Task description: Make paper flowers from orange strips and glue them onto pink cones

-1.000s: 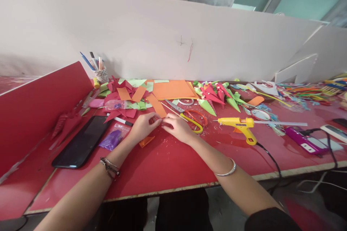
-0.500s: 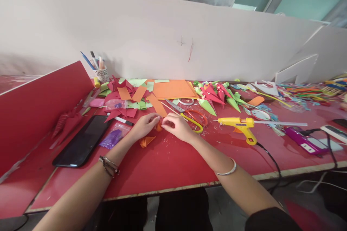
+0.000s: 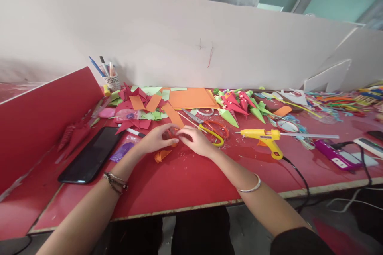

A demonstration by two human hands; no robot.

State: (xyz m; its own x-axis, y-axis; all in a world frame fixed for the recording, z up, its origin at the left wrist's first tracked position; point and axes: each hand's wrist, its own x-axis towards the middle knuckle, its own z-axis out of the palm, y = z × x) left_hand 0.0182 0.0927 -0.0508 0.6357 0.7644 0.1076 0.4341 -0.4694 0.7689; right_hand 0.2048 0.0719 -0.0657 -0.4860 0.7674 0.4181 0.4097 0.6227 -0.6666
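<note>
My left hand (image 3: 158, 139) and my right hand (image 3: 196, 140) meet over the red table, fingertips nearly touching. Between them is a small piece of orange paper (image 3: 174, 144), mostly hidden by the fingers. The left thumb and fingers curve around it, while the right thumb and forefinger pinch at its other side. Just below the left hand lies a folded orange paper piece (image 3: 162, 155). A flat orange paper strip (image 3: 173, 116) rests beyond the fingertips. Scissors with yellow and red handles (image 3: 214, 133) lie beside my right hand.
A yellow glue gun (image 3: 266, 139) with a black cord lies to the right, near a purple power strip (image 3: 338, 158). Paper cones (image 3: 233, 105) are heaped at the back. On the left are a black phone (image 3: 91, 155), a purple bag (image 3: 123, 150) and a pen cup (image 3: 111, 82).
My left hand has shifted slightly and its fingers have spread wider around the orange paper, the thumb now apart from the forefinger. My right hand has barely moved.
</note>
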